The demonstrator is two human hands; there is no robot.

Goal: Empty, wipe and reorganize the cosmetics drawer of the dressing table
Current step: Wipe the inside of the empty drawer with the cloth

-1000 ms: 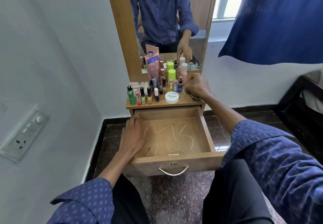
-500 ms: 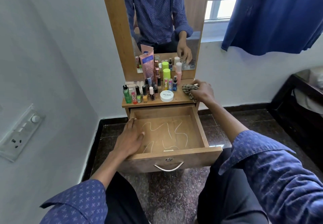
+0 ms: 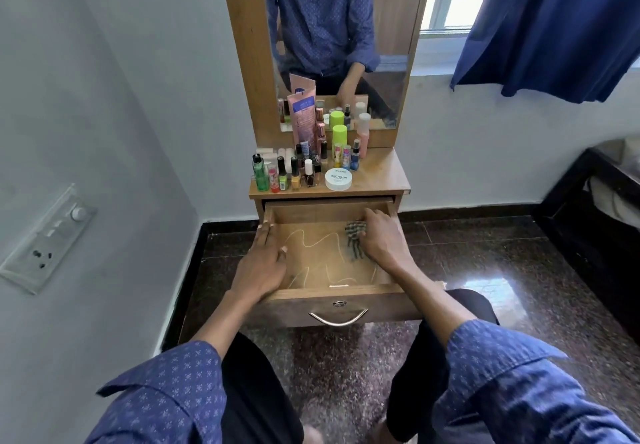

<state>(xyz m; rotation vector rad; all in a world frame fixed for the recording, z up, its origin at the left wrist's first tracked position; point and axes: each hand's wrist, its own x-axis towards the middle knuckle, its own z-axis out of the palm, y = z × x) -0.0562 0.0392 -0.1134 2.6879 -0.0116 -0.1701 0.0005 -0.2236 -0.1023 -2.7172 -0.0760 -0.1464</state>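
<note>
Our left hand (image 3: 265, 263) lies flat, fingers spread, on the drawer (image 3: 332, 293) wall; it holds nothing. Our right hand (image 3: 382, 241) reaches in palm-down, fingers curled around the checked cloth (image 3: 354, 238).

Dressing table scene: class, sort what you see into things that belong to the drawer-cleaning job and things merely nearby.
Job: open drawer, checked cloth under right hand, left hand, cosmetics on tabletop.
Nearby: blue curtain, wall switchboard, mirror.

A right hand (image 3: 382, 240) presses a checked cloth (image 3: 354, 238) into the open drawer (image 3: 341, 293). The left hand (image 3: 265, 263) lies flat opposite, on the drawer's side.
</note>
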